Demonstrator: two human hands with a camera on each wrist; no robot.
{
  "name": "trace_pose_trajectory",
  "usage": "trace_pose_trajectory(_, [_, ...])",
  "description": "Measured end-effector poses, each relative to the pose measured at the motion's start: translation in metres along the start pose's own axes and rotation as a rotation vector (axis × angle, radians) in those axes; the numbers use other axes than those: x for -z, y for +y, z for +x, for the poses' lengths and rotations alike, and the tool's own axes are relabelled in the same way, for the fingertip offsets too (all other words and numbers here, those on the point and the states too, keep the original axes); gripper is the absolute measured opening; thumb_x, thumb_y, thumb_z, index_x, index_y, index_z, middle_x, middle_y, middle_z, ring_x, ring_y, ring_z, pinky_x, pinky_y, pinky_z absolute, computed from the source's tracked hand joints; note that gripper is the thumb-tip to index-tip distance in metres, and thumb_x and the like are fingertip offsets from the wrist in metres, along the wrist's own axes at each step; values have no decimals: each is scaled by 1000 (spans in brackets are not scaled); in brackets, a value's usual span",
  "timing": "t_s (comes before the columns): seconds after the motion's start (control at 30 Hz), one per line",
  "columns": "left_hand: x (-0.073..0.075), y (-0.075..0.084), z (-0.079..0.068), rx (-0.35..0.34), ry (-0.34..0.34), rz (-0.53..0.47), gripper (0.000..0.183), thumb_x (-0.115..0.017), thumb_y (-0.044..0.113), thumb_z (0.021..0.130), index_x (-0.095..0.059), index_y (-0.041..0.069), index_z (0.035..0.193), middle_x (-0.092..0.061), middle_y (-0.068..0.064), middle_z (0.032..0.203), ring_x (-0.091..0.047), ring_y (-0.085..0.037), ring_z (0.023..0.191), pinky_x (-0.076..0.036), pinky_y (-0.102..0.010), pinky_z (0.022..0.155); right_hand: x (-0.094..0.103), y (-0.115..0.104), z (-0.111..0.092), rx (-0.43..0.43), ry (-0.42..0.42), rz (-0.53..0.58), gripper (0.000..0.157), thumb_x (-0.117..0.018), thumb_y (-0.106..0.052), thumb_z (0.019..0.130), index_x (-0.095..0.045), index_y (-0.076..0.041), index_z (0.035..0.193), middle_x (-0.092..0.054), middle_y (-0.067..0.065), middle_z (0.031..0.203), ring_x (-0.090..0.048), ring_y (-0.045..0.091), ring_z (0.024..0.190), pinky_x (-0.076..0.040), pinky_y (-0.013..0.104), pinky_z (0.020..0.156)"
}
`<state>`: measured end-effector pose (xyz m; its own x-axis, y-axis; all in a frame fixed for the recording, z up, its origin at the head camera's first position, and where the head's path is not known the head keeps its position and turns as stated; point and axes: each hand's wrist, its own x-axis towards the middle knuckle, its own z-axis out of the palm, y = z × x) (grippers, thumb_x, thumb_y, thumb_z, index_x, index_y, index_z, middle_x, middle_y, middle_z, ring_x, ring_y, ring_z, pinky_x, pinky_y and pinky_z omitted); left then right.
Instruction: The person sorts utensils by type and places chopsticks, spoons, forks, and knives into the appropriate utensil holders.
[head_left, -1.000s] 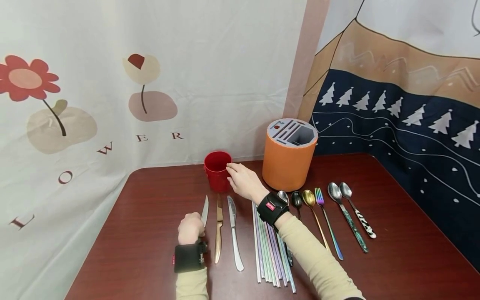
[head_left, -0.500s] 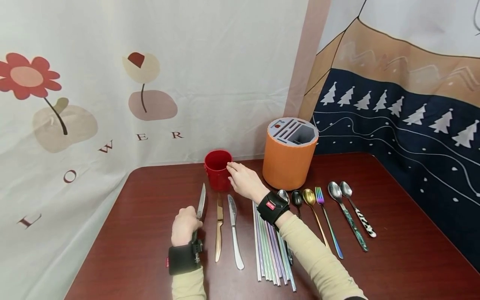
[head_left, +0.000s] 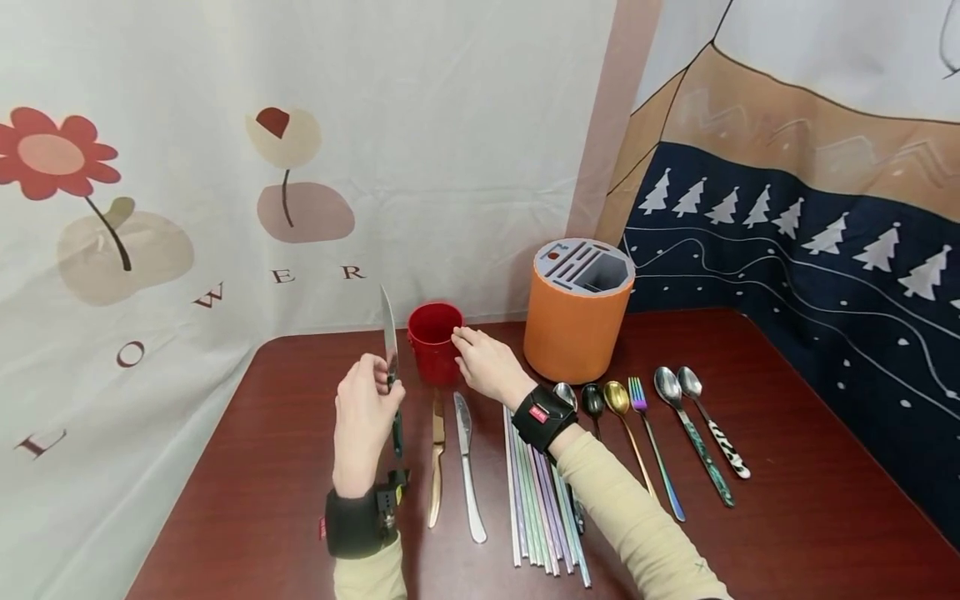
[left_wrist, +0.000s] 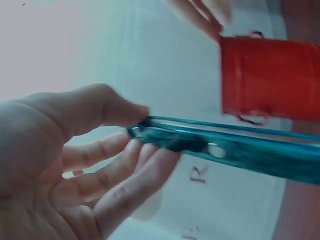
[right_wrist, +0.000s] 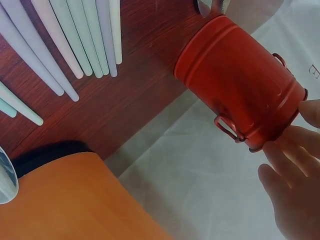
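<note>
Left hand (head_left: 363, 421) pinches a green-handled knife (head_left: 389, 333) between thumb and fingers, blade pointing up, just left of the red bucket (head_left: 435, 362). Right hand (head_left: 491, 367), fingers fairly straight and not gripping, has fingertips at the bucket's right rim. Gold-handled knife (head_left: 437, 467) and silver knife (head_left: 469, 471) lie in front of bucket, pastel chopsticks (head_left: 540, 508) front-right, orange cutlery holder (head_left: 577, 337) to its right.

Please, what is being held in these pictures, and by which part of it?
The left hand holds a knife by its green handle, near the blade. The right hand is at the top of the red bucket, with no visible grip.
</note>
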<state>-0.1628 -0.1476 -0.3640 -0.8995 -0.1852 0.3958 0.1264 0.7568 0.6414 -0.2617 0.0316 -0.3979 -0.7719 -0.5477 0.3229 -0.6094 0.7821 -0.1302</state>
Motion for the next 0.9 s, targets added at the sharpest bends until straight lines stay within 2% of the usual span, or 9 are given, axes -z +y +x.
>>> trace_pose_trajectory(0.2, [7, 19, 18, -13, 80, -140, 21, -62, 6, 87, -55, -4, 104, -66, -23, 100, -68, -32, 87, -57, -45, 77, -1, -1, 0, 16, 10, -7, 41, -62, -17, 91, -58, 0, 128, -57, 14, 134, -59, 26, 119, -43, 37, 106])
trace_pose_trajectory(0.3, [7, 26, 30, -44, 163, -216, 23, -63, 6, 86, -55, -5, 104, -65, -23, 100, -69, -32, 88, -58, -42, 78, -2, -1, 1, 22, 15, -22, 41, -62, -17, 91, -58, 0, 128, -57, 14, 134, -60, 26, 119, -43, 37, 106])
trace_pose_trajectory(0.47, [-2, 32, 53, -100, 308, -339, 30, -64, 6, 88, -54, -5, 114, -64, -21, 102, -66, -29, 93, -58, -39, 79, -2, -1, 1, 22, 12, -36, 40, -60, -18, 92, -57, -1, 129, -57, 14, 135, -59, 26, 119, -43, 36, 106])
trace_pose_trajectory(0.57, [-12, 31, 64, -114, 355, -382, 35, -64, 9, 89, -54, -3, 120, -64, -21, 105, -65, -27, 95, -57, -38, 80, -2, 0, 1, 17, 3, -40, 40, -59, -18, 92, -57, -1, 129, -56, 13, 135, -59, 25, 120, -42, 36, 107])
trace_pose_trajectory(0.7, [-29, 24, 76, -125, 364, -394, 35, -65, 10, 89, -56, -3, 120, -65, -22, 106, -66, -28, 96, -57, -38, 83, -2, 0, 1, 18, -2, -39, 40, -59, -18, 93, -57, -1, 129, -56, 13, 136, -59, 25, 121, -42, 36, 107])
trace_pose_trajectory(0.9, [-56, 10, 81, -97, 313, -397, 33, -65, 14, 89, -57, -2, 117, -66, -21, 105, -66, -29, 95, -57, -37, 84, -1, 0, 1, 19, -2, -61, 40, -59, -18, 93, -57, -2, 130, -56, 13, 135, -60, 24, 119, -42, 35, 106])
